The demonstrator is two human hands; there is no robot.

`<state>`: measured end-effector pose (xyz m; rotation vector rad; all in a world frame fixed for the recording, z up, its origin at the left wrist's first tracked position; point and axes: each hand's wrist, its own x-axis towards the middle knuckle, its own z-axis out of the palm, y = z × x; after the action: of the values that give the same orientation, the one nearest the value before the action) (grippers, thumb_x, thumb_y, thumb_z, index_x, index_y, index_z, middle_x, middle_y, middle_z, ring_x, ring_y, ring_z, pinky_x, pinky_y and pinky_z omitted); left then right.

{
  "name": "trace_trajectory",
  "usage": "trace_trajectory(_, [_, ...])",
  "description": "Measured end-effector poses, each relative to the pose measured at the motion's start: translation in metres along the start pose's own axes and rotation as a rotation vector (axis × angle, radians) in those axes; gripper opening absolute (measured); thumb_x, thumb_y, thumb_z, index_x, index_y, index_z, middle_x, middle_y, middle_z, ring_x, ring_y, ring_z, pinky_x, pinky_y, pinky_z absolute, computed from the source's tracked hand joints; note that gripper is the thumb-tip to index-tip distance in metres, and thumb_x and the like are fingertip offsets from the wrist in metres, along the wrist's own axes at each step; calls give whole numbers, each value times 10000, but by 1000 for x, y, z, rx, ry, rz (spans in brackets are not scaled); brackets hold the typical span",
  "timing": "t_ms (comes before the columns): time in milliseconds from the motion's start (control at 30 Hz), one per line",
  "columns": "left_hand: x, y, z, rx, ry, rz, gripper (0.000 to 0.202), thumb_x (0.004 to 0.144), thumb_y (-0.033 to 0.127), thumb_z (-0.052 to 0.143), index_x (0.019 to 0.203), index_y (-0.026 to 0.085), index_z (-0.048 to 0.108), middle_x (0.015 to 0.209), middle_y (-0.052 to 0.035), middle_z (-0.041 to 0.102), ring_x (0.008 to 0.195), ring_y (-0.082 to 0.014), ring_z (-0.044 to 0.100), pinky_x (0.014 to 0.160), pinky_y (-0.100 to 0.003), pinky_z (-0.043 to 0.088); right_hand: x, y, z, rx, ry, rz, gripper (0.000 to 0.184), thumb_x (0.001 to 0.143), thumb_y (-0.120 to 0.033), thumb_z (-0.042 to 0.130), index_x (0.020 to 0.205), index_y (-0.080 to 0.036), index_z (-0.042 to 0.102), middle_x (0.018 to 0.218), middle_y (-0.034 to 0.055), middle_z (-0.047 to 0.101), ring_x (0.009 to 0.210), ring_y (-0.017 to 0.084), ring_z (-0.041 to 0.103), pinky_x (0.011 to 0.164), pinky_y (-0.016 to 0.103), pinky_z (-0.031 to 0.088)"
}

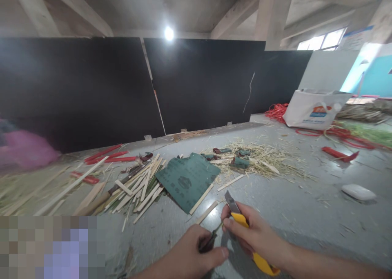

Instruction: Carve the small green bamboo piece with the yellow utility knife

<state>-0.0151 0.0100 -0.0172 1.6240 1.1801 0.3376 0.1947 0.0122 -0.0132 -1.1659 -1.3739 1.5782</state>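
Note:
My right hand (255,230) is closed around a yellow utility knife (240,219), its grey blade end pointing up and away from me. My left hand (196,252) is closed on a thin dark green strip (218,227), with something dark pinched in the fingers; exactly what the dark part is I cannot tell. The strip's far end reaches the fingers of my right hand. Just beyond both hands lies a sheet of green sandpaper (188,181). Pale bamboo strips (148,185) are piled at its left, partly under it.
Curled sandpaper pieces (240,162) lie on thin shavings (269,160). Red plastic pieces (339,154), a white rounded object (358,192) and a white bag (317,109) are at the right. Black panels (208,83) border the table's back. A blurred pink shape (29,150) is at far left.

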Motion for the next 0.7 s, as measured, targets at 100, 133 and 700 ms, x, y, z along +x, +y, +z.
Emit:
trace_trajectory(100, [-2, 6, 0, 20, 45, -107, 393, 723, 578, 638, 771, 231, 461, 790, 40, 384, 791, -179, 382, 720, -314, 326, 1, 2, 1, 85, -17, -6, 544, 812, -699, 717, 986, -204, 569, 692, -71, 571, 373, 11, 334, 363, 160, 314])
trace_trajectory(133, [-3, 10, 0, 12, 58, -119, 405, 713, 590, 633, 782, 230, 460, 806, 35, 394, 810, -184, 389, 735, -316, 329, 1, 2, 2, 126, -20, -3, 529, 827, -697, 701, 970, -205, 570, 707, -61, 595, 366, 8, 329, 357, 159, 311])
trace_trajectory(700, [-4, 5, 1, 18, 79, -62, 425, 724, 583, 706, 703, 218, 490, 717, 57, 375, 740, -150, 371, 643, -271, 298, 3, 15, -3, 231, -468, 310, 584, 847, -695, 547, 586, -180, 633, 331, -20, 484, 229, 84, 379, 257, 181, 281])
